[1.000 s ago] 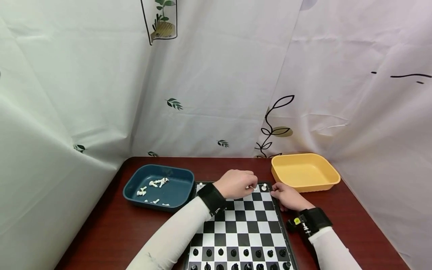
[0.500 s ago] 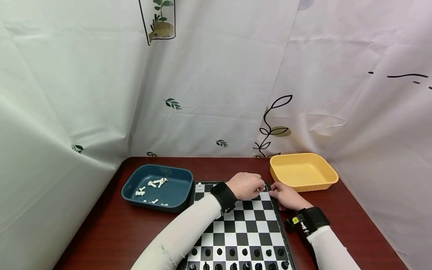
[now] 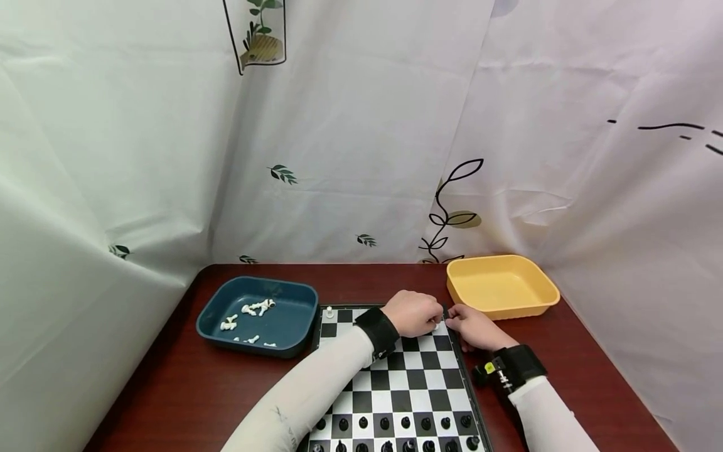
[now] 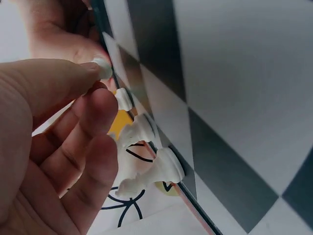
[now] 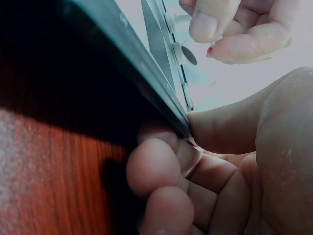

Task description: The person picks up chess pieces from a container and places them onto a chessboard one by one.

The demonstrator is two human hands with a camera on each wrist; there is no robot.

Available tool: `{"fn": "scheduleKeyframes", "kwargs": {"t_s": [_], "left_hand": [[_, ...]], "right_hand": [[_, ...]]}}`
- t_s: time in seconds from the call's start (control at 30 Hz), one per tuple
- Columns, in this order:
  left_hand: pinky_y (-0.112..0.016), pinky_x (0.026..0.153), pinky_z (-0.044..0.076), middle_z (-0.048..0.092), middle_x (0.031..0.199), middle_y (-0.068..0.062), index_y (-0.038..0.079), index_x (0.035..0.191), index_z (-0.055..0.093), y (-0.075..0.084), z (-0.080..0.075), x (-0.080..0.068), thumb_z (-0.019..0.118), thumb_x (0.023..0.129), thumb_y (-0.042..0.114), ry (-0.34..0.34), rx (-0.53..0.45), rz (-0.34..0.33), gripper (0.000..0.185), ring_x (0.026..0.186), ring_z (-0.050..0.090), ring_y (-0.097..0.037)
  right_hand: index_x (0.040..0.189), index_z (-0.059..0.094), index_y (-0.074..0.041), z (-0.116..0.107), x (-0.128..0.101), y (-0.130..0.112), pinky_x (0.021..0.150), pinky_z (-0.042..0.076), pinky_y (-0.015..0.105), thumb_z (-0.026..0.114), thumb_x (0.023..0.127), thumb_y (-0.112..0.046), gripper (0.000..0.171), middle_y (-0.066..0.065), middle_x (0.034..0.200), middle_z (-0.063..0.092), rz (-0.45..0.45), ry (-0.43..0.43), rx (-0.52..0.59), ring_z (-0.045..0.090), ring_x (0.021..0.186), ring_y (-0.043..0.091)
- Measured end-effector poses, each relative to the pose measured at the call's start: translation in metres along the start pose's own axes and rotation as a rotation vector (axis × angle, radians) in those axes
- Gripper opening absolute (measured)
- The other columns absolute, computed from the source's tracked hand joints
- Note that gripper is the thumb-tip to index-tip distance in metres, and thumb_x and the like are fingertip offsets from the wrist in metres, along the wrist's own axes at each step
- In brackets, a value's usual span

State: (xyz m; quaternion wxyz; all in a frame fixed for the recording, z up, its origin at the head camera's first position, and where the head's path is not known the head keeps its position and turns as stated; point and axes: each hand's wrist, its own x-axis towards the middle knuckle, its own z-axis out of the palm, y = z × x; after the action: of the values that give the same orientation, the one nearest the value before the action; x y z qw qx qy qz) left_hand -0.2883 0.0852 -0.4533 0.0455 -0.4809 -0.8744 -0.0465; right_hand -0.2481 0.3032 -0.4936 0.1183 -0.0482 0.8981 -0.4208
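Item one, the chessboard [image 3: 403, 376]: I am seeing it lying on the dark red table [image 3: 181, 389], black pieces [image 3: 403, 422] lined up along its near rows, one lone white pawn [image 3: 329, 311] standing at the far left corner.

Item two, my left hand [image 3: 415, 312]: it is reaching across to the far right corner of the board. In the left wrist view the thumb and forefinger are pinching a small white piece [image 4: 103, 68], while further white pieces [image 4: 146, 161] are lying against the curled lower fingers just beside the board's edge.

Item three, my right hand [image 3: 471, 326]: it is gripping the board's far right edge, thumb on top and fingers [image 5: 156, 171] curled underneath, as the right wrist view shows.

Item four, containers: a blue tray [image 3: 257, 314] holding scattered white pieces is sitting just left of the board; a yellow tray [image 3: 499, 285] is sitting at the far right, near the right hand.

Item five, change: compared with a second ago, the left hand is now further right, and the white pieces that stood at the far right corner are no longer showing there; the pawn at the far left is now uncovered.

Item six, writing: I am finding no readable brand or label; the curtain [image 3: 361, 125] carries only leaf drawings.
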Motion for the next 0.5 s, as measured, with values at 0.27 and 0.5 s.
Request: {"fn": "scheduleKeyframes", "kwargs": {"t_s": [0.27,0.5], "left_hand": [[-0.023,0.066,0.05,0.072,0.093,0.017,0.031,0.097,0.082,0.006,0.005,0.005,0.08,0.102,0.025,0.039,0.068,0.013,0.008,0.08,0.066,-0.001],[-0.025,0.059,0.045,0.067,0.086,0.013,0.029,0.091,0.077,0.011,0.01,0.007,0.078,0.102,0.021,0.055,0.117,0.017,0.014,0.07,0.06,-0.003]], "right_hand": [[0.116,0.062,-0.001,-0.003,0.001,0.004,0.053,0.053,0.039,0.056,0.113,-0.016,0.016,0.009,0.068,0.06,-0.025,-0.019,-0.003,0.062,0.052,0.026],[0.118,0.063,-0.001,-0.002,0.003,0.003,0.051,0.052,0.038,0.055,0.112,-0.016,0.018,0.008,0.065,0.06,-0.039,-0.02,-0.009,0.062,0.051,0.024]]}}
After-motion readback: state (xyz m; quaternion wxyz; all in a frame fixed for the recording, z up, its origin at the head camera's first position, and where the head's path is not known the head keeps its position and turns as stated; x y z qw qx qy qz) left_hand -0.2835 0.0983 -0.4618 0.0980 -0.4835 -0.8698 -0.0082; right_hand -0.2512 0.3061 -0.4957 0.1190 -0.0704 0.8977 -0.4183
